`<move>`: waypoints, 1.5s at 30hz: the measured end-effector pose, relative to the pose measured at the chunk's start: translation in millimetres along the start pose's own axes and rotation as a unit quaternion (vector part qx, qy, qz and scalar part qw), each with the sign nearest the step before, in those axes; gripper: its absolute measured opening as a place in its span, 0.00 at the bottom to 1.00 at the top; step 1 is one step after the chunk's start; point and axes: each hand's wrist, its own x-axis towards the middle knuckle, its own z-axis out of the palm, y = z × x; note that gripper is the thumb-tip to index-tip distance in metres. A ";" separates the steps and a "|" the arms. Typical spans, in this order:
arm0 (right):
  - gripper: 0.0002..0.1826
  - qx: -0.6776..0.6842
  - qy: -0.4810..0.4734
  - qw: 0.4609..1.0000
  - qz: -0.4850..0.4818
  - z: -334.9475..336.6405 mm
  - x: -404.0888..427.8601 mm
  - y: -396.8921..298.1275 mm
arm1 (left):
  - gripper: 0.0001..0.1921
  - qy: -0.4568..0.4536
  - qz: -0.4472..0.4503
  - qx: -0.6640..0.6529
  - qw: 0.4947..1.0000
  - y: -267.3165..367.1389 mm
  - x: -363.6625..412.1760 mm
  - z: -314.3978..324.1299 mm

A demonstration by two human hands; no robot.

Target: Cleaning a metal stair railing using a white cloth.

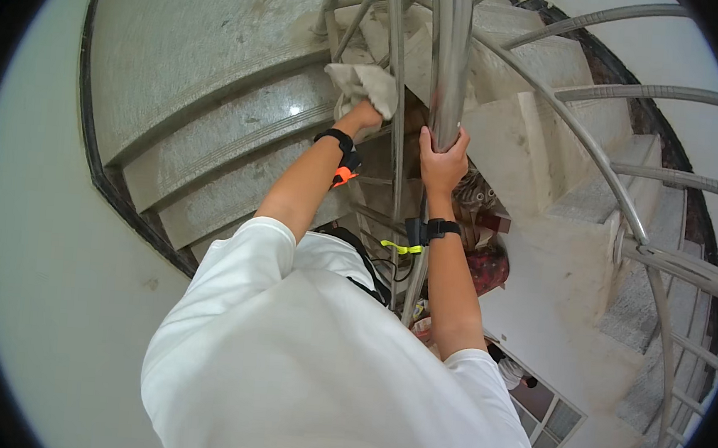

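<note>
A pale, crumpled cloth (359,80) is bunched in my left hand (366,115), beside a thin upright metal baluster (397,111). Part of that hand is hidden by the cloth, and whether the cloth touches the metal cannot be told. My right hand (443,167) grips the end of a thick, shiny metal handrail (450,74), with thumb and fingers on either side of it. Both wrists wear black straps, the left one with an orange tab (342,176) and the right one with a yellow-green tab (401,247).
Stone stair steps (226,152) curve down at the left, bordered by a dark skirting. More steps (628,305) wind along the right beside curved metal rails (561,107). Through the stairwell gap, a red patterned item (487,270) and a person (514,372) show below.
</note>
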 end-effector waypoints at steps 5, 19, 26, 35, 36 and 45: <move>0.33 0.003 0.005 1.000 -0.011 4.3 2.6 -4.6 | 0.26 0.024 -0.049 -0.191 0.980 -12.8 -7.2 24.1; 0.34 -0.024 0.021 0.999 0.011 0.9 0.4 14.5 | 0.10 0.018 -0.183 -0.433 0.882 21.2 10.3 -31.3; 0.34 -0.011 0.038 0.999 -0.027 9.8 -1.1 19.6 | 0.17 -0.009 -0.240 -0.248 0.939 7.7 14.3 -17.7; 0.36 -0.016 0.031 0.999 -0.041 10.5 -1.1 28.7 | 0.23 -0.021 -0.104 -0.185 0.977 36.4 -65.4 67.4; 0.35 -0.022 0.045 0.998 -0.039 9.4 -0.5 33.9 | 0.23 0.013 -0.097 -0.219 0.971 54.4 -74.0 74.0; 0.35 -0.020 0.039 0.999 -0.019 8.9 -2.7 36.3 | 0.22 -0.179 -0.232 -0.302 0.907 103.0 -130.4 94.8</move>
